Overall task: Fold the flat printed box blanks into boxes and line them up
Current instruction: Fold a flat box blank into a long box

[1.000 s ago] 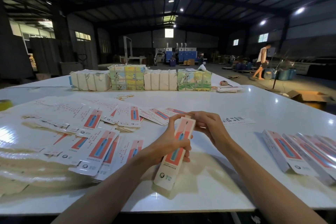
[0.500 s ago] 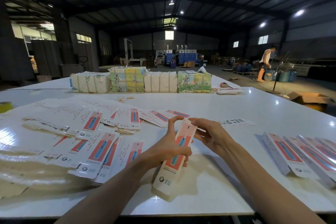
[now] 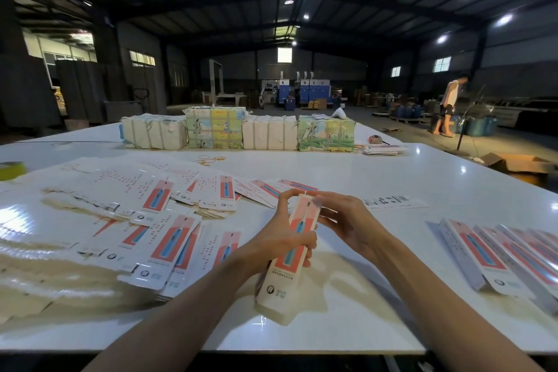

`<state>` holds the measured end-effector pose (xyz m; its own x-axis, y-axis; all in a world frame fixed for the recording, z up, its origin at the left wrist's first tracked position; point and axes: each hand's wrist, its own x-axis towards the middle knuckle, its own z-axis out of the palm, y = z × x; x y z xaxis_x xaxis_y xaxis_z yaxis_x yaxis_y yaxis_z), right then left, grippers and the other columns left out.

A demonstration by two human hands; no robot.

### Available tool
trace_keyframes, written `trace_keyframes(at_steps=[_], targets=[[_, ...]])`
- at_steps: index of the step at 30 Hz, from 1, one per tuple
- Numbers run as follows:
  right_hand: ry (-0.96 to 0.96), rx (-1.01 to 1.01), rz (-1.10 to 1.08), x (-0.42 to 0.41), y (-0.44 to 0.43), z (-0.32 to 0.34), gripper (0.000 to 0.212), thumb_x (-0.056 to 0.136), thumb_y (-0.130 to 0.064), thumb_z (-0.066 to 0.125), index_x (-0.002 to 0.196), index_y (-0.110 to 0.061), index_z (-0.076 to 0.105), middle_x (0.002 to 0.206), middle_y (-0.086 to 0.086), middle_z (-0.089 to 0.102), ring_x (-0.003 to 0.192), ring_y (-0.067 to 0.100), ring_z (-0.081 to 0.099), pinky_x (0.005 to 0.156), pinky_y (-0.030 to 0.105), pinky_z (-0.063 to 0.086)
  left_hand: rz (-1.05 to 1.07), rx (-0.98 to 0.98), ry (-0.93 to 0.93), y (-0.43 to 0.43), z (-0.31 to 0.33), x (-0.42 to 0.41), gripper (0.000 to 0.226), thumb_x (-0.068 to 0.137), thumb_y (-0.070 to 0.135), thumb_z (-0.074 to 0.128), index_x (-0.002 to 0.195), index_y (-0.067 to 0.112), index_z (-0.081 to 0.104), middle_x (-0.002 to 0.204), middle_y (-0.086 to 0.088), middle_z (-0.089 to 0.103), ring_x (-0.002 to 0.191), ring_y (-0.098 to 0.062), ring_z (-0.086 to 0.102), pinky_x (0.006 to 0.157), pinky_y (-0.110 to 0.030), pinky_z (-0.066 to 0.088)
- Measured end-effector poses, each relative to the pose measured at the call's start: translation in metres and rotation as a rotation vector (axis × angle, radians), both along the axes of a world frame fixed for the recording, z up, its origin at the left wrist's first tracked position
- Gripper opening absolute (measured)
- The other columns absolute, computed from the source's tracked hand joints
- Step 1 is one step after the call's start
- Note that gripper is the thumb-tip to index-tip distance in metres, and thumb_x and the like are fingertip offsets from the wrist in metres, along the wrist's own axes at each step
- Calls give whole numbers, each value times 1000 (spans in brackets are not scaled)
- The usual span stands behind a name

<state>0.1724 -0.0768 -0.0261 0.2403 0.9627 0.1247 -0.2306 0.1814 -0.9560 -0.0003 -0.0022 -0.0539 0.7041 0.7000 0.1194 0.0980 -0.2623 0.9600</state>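
The half-formed toothbrush box (image 3: 279, 284) is held above the desk (image 3: 332, 166), its long axis running from the near end, low and toward the body, up and away to the far end. The left hand (image 3: 277, 246) grips it round the middle, fingers (image 3: 306, 248) curled onto the right edge and thumb raised beside the far end. The right hand (image 3: 350, 222) sits just right of that end, its fingers (image 3: 320, 202) bent over the tip and touching it; they are blurred, so I cannot tell whether they pinch a flap or only press it. The far end lies directly under the right fingertips, so the right hand is the nearer one for closing it.

Compared with half a second ago, the right fingers have closed in over the end, while the left grip looks unchanged.

Flat blanks (image 3: 163, 238) lie left of the left fingers; the row of folded boxes (image 3: 498, 254) lies right of the right fingers.
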Motion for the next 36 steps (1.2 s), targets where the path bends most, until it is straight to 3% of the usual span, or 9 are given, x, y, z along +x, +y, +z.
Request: trace_keyframes(at_steps=[3, 10, 14, 17, 21, 25, 28, 31, 36], targets=[[-150, 72, -7, -8, 0, -4, 32, 97, -2, 70, 128, -10, 73, 117, 13, 79, 109, 28, 77, 91, 34, 63, 17, -40, -30, 0, 1, 0, 100, 72, 11, 86, 116, 79, 27, 111, -13, 64, 72, -32, 79, 58, -36, 63], [-319, 124, -67, -3, 3, -15, 20, 100, -9, 70, 119, -10, 78, 106, 15, 81, 103, 31, 77, 97, 37, 62, -12, -138, -60, -2, -2, 0, 92, 73, 11, 85, 119, 71, 32, 111, -19, 67, 76, -35, 77, 66, -43, 64], [-390, 94, -191, -18, 7, -18, 22, 106, -13, 60, 114, -27, 75, 113, 4, 79, 95, 17, 77, 78, 27, 63, 60, -161, -116, -3, -4, 8, 92, 82, 18, 89, 138, 56, 27, 119, -15, 70, 92, -34, 79, 85, -54, 64], [-543, 19, -333, -30, 4, -16, 33, 109, -35, 55, 142, -31, 53, 134, -1, 58, 99, 6, 67, 65, 18, 57, 115, -269, -317, -5, -2, 17, 71, 97, 10, 73, 140, 47, 30, 124, -15, 71, 94, -34, 78, 92, -57, 61], [-1010, -17, -317, -45, -14, -16, 59, 95, -69, 56, 141, -34, 44, 124, -4, 50, 112, 15, 55, 90, 40, 53, 88, -628, -660, -6, 7, 17, 40, 110, 21, 52, 148, 30, 50, 138, -22, 65, 109, -35, 72, 83, -48, 61], [-1293, -80, -308, -41, -33, -23, 54, 96, -36, 69, 135, -12, 42, 124, 10, 44, 116, 30, 48, 91, 43, 49, -89, -508, -347, -17, 12, 13, 60, 109, 60, 39, 137, 16, 68, 119, -14, 75, 101, -25, 75, 83, -37, 60], [-1320, -231, -429, -8, -52, -22, 44, 98, -22, 61, 135, -5, 43, 130, 16, 45, 122, 35, 45, 88, 42, 48, 111, -72, -45, -12, 9, 10, 43, 111, 41, 47, 153, 29, 42, 137, -14, 65, 118, -25, 63, 105, -38, 48], [-1434, -458, -602, 37, -78, -22, 49, 97, -27, 60, 139, -6, 43, 134, 15, 48, 125, 34, 46, 88, 40, 47, 162, 398, 329, 13, 1, -9, 36, 108, 32, 58, 143, 31, 54, 136, 0, 64, 129, -21, 59, 100, -25, 46], [-1741, -718, -774, 96, -122, -29, 44, 103, -31, 46, 137, -4, 54, 141, 17, 54, 131, 34, 47, 108, 43, 38, 263, 831, 966, 34, 11, -32, 38, 109, 31, 37, 136, 24, 62, 143, -5, 55, 132, -28, 50, 109, -45, 46]])
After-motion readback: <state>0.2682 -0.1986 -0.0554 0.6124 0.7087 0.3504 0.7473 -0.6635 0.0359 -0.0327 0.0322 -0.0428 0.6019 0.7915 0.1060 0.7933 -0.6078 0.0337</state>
